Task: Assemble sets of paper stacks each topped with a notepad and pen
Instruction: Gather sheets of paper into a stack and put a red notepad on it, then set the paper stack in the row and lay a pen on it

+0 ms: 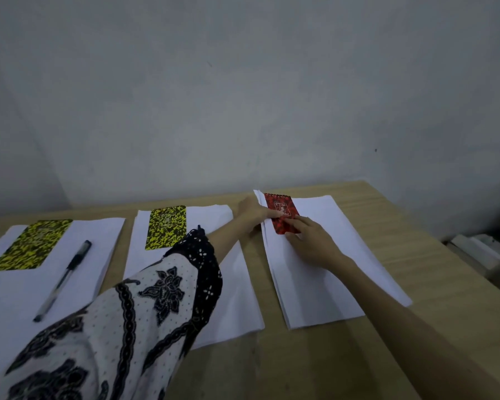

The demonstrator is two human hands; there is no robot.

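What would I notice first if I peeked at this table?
Probably the bright red notepad on the far corner of the right paper stack, with the left hand and right hand both touching it. Next, two speckled yellow notepads on the stacks to the left, and a pen on the leftmost one.

A light wooden table (pixel 315 365) stands against a grey wall. Three white paper stacks lie side by side directly on it: a left stack (pixel 9 293), a middle stack (pixel 237 284), and a right stack (pixel 329 284).
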